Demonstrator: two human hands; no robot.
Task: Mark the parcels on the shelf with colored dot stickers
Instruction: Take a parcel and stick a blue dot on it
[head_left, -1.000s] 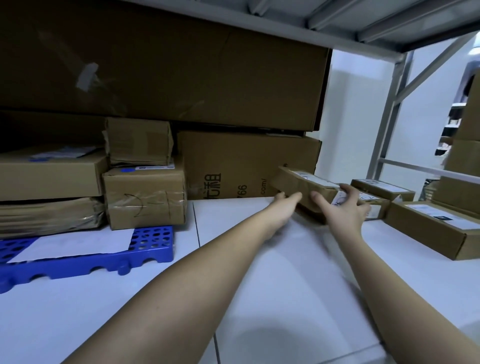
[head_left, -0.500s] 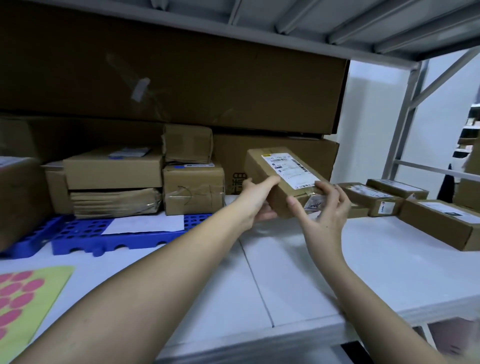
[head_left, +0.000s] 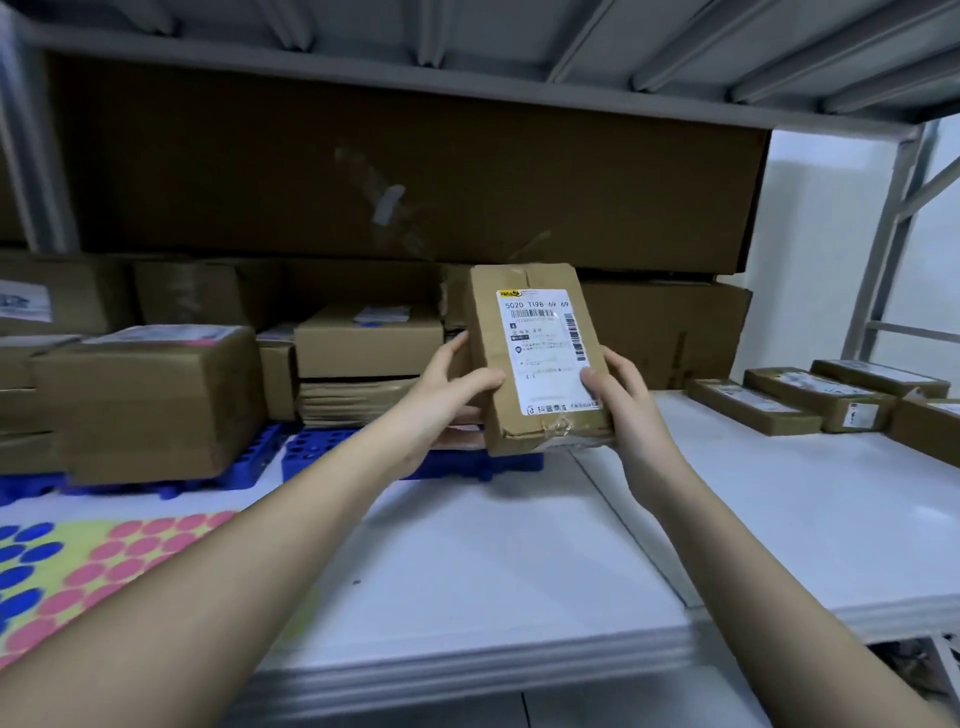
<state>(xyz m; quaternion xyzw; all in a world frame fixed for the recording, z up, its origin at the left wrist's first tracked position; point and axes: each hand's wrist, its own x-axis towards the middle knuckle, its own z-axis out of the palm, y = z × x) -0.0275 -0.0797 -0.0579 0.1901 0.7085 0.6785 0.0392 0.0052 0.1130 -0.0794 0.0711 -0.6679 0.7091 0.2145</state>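
Lifted off the white shelf (head_left: 545, 561) since a second ago, a slim brown cardboard parcel with a white shipping label (head_left: 535, 358) now stands upright, label facing the camera, gripped at its sides by the left hand (head_left: 441, 395) and right hand (head_left: 621, 397), likely for reading. The yellow sheet of pink and blue dot stickers (head_left: 98, 561) lies lower left.

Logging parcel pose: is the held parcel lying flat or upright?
Upright, off the shelf: parcel stands on end, label facing the camera, in the grip of left hand and right hand.
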